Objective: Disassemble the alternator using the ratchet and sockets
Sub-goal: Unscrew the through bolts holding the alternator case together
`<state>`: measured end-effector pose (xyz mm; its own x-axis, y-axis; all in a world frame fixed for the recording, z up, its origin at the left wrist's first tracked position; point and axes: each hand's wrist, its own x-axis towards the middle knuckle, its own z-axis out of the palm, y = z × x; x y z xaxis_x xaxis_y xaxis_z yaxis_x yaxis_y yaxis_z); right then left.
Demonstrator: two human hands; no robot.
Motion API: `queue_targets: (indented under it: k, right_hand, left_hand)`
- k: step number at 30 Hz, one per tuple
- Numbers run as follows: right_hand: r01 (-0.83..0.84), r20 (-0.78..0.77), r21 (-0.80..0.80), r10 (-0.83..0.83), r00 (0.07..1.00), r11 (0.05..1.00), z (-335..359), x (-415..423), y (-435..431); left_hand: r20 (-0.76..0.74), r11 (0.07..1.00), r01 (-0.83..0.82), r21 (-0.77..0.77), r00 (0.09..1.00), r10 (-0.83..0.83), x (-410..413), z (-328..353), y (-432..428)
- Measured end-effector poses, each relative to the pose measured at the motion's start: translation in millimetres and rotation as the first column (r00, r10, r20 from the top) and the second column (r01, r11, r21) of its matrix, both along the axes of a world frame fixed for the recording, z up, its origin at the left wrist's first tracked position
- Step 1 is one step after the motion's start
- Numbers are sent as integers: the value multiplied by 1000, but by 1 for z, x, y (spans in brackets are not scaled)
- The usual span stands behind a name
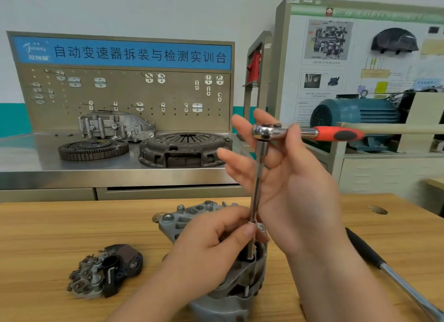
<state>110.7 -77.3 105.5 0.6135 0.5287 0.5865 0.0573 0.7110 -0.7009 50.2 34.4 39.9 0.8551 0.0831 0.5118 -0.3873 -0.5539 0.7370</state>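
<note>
From my end, the alternator (185, 222) stands on end on the near middle of the wooden table (60, 228), partly hidden by both hands. The ratchet (264, 131) sits level on top of a long extension bar (258, 177), which runs straight down into the alternator's near rim. I cannot see the socket end well enough to tell whether it is seated on a bolt.

My read of the left hand (211, 254): its fingers are curled round the lower end of the extension bar, with the thumb pinching it just above the housing. The right hand (295, 189) holds the ratchet's head between thumb and forefinger, the other fingers spread upward. The red handle points right and nobody grips it.

As for progress, I judge the job partly done. 1 dark electrical part (105, 271) already lies loose on the table, left of the alternator, so the back end looks stripped. The 2 housing halves appear joined, so the long bolts, the split of the case and the inner parts are probably left. A second long-handled tool (384, 266) lies on the right, untouched.
</note>
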Motion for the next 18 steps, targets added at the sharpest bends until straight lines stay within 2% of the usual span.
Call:
queue_targets:
  k: [2, 4, 5, 6, 7, 8, 9, 11, 12, 13, 15, 17, 18]
  right_hand:
    - [29, 8, 20, -30, 1000, 999, 0, 0, 0]
    - [247, 169, 53, -253, 953, 967, -2, -2, -1]
    - [413, 312, 94, -421, 852, 906, -2, -5, -2]
    - [544, 448, 132, -540, 713, 828, -3, -6, -2]
    - [619, 528, 165, -598, 603, 768, -5, -6, -2]
    - [619, 524, 165, -600, 604, 767, -7, -7, 0]
    - [561, 465, 141, -554, 690, 816, -6, -10, 1]
    - [286, 252, 51, -289, 923, 957, -3, -9, 3]
    - [137, 144, 24, -139, 980, 990, -3, -5, 3]
    - [27, 58, 4, -27, 998, 1000, -1, -3, 2]
    - [-57, -14, -5, 57, 998, 998, 1, -1, -1]
    - [17, 51, 23, -18, 999, 1000, -3, -1, -1]
    - [118, 127, 32, -121, 985, 993, -3, 1, 2]
  left_hand:
    - [3, 1000, -7, -18, 1000, 7, 0, 0, 1]
    - [-5, 999, -13, -51, 1000, 12, 1, -2, 2]
    - [-11, 997, -11, -71, 1000, 10, 3, -1, 1]
    - [-13, 996, -9, -94, 1000, 8, 4, -3, 2]
    - [-18, 992, -8, -126, 1000, 6, 5, -3, 2]
    - [-18, 991, -33, -127, 999, 31, 5, -4, 2]
    - [-16, 991, -37, -127, 999, 36, 5, -4, 3]
    - [-8, 997, -8, -74, 1000, 8, 6, -5, 3]
    - [-7, 999, 8, -42, 1000, -8, 4, -3, 1]
    - [-7, 999, 23, -33, 1000, -24, 2, -2, 1]
    - [-6, 1000, 28, -12, 1000, -29, 3, -2, 1]
    - [2, 999, 24, -29, 1000, -24, 4, -2, 2]
    - [8, 998, 22, -52, 1000, -21, 5, -2, 2]
